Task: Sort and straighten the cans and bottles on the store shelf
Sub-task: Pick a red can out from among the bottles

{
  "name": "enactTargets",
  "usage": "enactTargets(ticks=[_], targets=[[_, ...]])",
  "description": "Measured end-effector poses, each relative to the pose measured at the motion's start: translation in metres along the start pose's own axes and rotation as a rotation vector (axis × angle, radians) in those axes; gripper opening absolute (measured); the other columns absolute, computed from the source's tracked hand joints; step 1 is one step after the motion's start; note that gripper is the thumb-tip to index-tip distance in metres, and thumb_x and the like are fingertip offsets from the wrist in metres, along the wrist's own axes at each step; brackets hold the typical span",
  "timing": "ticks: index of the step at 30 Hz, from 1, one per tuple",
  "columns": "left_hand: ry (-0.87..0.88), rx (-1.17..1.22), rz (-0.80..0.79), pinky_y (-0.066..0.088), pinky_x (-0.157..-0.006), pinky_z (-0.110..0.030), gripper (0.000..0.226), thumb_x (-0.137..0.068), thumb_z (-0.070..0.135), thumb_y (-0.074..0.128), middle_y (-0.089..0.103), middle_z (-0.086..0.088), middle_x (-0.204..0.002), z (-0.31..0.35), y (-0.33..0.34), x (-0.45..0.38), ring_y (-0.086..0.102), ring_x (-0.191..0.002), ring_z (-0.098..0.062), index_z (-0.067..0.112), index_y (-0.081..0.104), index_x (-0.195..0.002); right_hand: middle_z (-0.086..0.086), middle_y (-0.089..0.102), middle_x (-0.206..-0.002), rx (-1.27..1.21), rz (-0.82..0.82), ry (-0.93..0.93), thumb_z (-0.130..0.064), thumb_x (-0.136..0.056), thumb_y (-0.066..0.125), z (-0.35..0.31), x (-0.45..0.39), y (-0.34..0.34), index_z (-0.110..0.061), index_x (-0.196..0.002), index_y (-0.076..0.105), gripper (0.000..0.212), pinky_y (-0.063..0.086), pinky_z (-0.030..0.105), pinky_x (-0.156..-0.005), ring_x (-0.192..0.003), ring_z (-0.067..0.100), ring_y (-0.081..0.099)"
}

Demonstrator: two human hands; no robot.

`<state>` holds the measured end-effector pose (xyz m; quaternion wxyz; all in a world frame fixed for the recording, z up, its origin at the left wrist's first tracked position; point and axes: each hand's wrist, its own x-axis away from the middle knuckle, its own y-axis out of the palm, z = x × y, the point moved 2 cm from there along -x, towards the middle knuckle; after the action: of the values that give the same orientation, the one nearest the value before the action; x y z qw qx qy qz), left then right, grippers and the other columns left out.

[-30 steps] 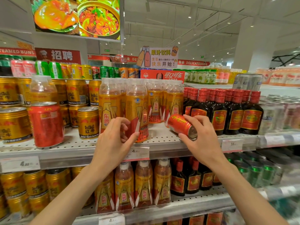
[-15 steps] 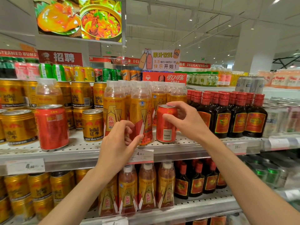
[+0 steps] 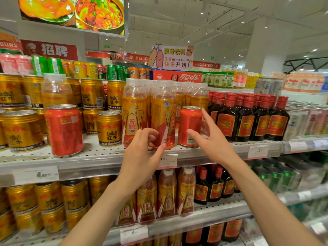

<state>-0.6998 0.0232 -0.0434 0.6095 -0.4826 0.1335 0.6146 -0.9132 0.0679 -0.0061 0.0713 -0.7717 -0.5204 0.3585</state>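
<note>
At the centre of the frame a red can (image 3: 190, 126) is standing upright on the white perforated shelf (image 3: 106, 153), just beside the orange-labelled bottles (image 3: 164, 119) on its left and the dark red-capped bottles (image 3: 248, 119) on its right. The right hand (image 3: 214, 141) is hovering at the can with its fingers (image 3: 206, 115) spread and straight, gripping nothing; whether a fingertip is touching the can's side is hard to tell. The left hand (image 3: 140, 157) is sitting at centre frame with its fingers (image 3: 150, 133) curled in front of the foot of the bottles, and I cannot tell whether it is pinching one or merely resting against it.

The can looks misplaced among the bottles; a matching red can (image 3: 64, 129) is standing at left of the frame among the gold cans (image 3: 109, 127). To do the step well, the hand should be taking the can round its middle, lifting it clear of the bottle necks, and carrying it leftward without knocking the tall, top-heavy bottles.

The shelf is carrying price tags (image 3: 257, 151) along its front lip. Behind, at upper frame, a food poster (image 3: 74, 13) and a juice sign (image 3: 171, 57) are hanging in a bright store hall.
</note>
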Motion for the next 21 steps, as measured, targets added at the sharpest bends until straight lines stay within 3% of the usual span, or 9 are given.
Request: enactTargets(ticks=[3, 5, 8, 10, 13, 17, 21], targets=[[-0.027, 0.125, -0.051, 0.055, -0.087, -0.024, 0.03, -0.092, 0.031, 0.07, 0.059, 0.013, -0.108, 0.0, -0.006, 0.009, 0.06, -0.102, -0.002, 0.027, 0.057, -0.119, -0.024, 0.05, -0.14, -0.048, 0.032, 0.062, -0.036, -0.096, 0.067, 0.011, 0.021, 0.001, -0.031, -0.156, 0.033, 0.069, 0.041, 0.009, -0.095, -0.121, -0.005, 0.053], [-0.07, 0.198, -0.05, 0.055, -0.089, -0.024, 0.029, -0.092, 0.029, 0.07, 0.063, 0.013, -0.108, 0.003, -0.012, 0.016, 0.062, -0.103, -0.004, 0.028, 0.058, -0.119, -0.018, 0.054, -0.141, -0.051, 0.084, 0.07, -0.037, -0.096, 0.066, 0.018, 0.035, -0.003, -0.031, -0.149, 0.044, 0.057, 0.047, 0.012, -0.095, -0.121, -0.005, 0.056], [-0.147, 0.261, -0.024, 0.053, -0.085, -0.016, 0.029, -0.092, 0.026, 0.07, 0.066, 0.016, -0.105, 0.009, -0.017, 0.03, 0.064, -0.101, -0.003, 0.031, 0.059, -0.118, -0.019, 0.064, -0.125, -0.092, 0.206, 0.084, -0.036, -0.097, 0.064, 0.027, 0.056, -0.014, -0.034, -0.134, 0.057, 0.038, 0.055, 0.018, -0.085, -0.106, -0.009, 0.063], [-0.214, 0.286, 0.002, 0.052, -0.08, -0.012, 0.028, -0.092, 0.027, 0.07, 0.068, 0.018, -0.101, 0.012, -0.016, 0.042, 0.065, -0.098, 0.0, 0.033, 0.058, -0.117, -0.011, 0.073, -0.108, -0.165, 0.239, 0.116, -0.031, -0.097, 0.064, 0.041, 0.067, -0.021, -0.03, -0.129, 0.061, 0.032, 0.06, 0.031, -0.08, -0.091, 0.003, 0.072], [-0.3, 0.311, 0.041, 0.054, -0.08, -0.018, 0.029, -0.092, 0.027, 0.069, 0.068, 0.019, -0.1, 0.018, -0.004, 0.058, 0.067, -0.093, -0.004, 0.036, 0.058, -0.117, -0.004, 0.077, -0.088, -0.212, 0.199, 0.153, -0.024, -0.098, 0.063, 0.067, 0.079, -0.03, -0.025, -0.12, 0.064, 0.023, 0.06, 0.033, -0.072, -0.075, 0.011, 0.072], [-0.38, 0.327, 0.104, 0.058, -0.083, -0.033, 0.029, -0.092, 0.024, 0.068, 0.07, 0.012, -0.098, 0.032, 0.022, 0.072, 0.067, -0.089, -0.009, 0.035, 0.06, -0.118, -0.005, 0.076, -0.081, -0.212, 0.143, 0.142, -0.025, -0.097, 0.064, 0.097, 0.077, -0.05, -0.027, -0.11, 0.068, 0.014, 0.056, 0.035, -0.07, -0.068, 0.012, 0.069], [-0.383, 0.307, 0.123, 0.056, -0.079, -0.024, 0.027, -0.093, 0.019, 0.069, 0.072, 0.01, -0.096, 0.051, 0.049, 0.071, 0.068, -0.088, -0.011, 0.033, 0.061, -0.115, -0.009, 0.075, -0.08, -0.181, 0.1, 0.087, -0.026, -0.096, 0.064, 0.109, 0.063, -0.074, -0.03, -0.107, 0.068, 0.012, 0.052, 0.028, -0.066, -0.067, 0.007, 0.068]])
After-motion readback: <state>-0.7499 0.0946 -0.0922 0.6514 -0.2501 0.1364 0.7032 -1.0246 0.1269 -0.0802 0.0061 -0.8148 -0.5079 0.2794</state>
